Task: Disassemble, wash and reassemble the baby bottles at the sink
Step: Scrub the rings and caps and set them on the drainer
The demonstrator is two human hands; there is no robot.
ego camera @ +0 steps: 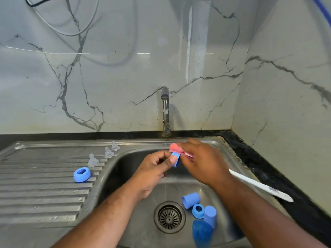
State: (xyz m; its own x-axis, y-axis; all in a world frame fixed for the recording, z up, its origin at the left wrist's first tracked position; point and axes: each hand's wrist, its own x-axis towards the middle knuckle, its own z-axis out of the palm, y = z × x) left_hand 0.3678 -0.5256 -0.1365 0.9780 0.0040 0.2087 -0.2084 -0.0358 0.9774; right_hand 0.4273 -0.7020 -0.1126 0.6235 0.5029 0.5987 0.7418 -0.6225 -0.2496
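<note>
Over the sink basin [125, 176] my left hand [154, 169] pinches a small blue bottle ring [175, 159]. My right hand [202, 160] grips a bottle brush, its pink sponge head [174, 147] pressed at the ring and its white handle [259, 186] sticking out to the right. A thin water stream [165, 140] falls from the tap [165, 111] just left of the sponge. In the basin by the drain [169, 217] lie a blue cap [191, 199], a blue ring [198, 210], a second blue cap [210, 216] and a blue bottle [202, 233].
On the ridged draining board [44, 190] to the left sit another blue ring [82, 174] and three clear silicone teats [93, 160] [108, 153] [115, 146]. A black counter edge [268, 169] runs along the right. Marble walls close the back and right.
</note>
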